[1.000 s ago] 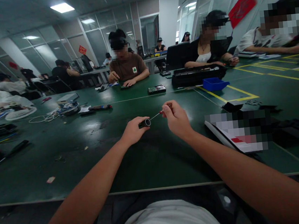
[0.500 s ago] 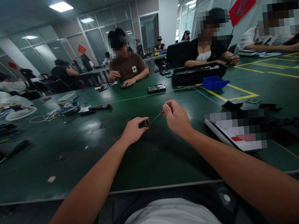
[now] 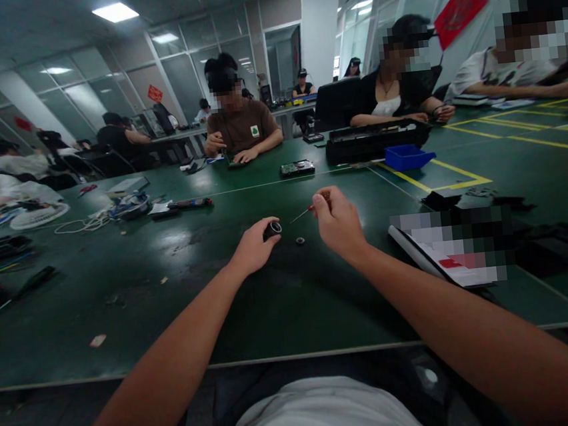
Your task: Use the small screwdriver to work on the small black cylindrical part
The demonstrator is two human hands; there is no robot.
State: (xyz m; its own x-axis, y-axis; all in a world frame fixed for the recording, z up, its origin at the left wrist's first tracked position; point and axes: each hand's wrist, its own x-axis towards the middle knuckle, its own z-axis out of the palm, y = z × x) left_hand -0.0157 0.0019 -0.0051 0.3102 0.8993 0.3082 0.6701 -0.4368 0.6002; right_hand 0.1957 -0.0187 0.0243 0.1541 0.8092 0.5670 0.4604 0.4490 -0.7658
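Observation:
My left hand point(image 3: 253, 246) is wrapped round a small black cylinder point(image 3: 272, 229) with a pale ring at its open end, which faces right. Pinched in my right hand point(image 3: 336, 218) is a thin screwdriver point(image 3: 302, 214) with a red handle. Its shaft points left at the cylinder, and the tip stands a little apart from it. A small round dark piece point(image 3: 300, 241) with a grey rim lies on the green table between my hands. The inside of the cylinder is too dark to make out.
Ahead lies a hard drive point(image 3: 297, 168), with a long black housing point(image 3: 377, 141) and a blue bin point(image 3: 408, 157) to its right. Papers point(image 3: 449, 257) and black scraps lie right. Left are tangled cables point(image 3: 130, 206) and a dark-handled tool point(image 3: 34, 282). Co-workers point(image 3: 242, 123) sit across the table.
The small round piece has come away from the cylinder's end and now lies on the table. The screwdriver tip has drawn back slightly to the right. My left hand has risen a little.

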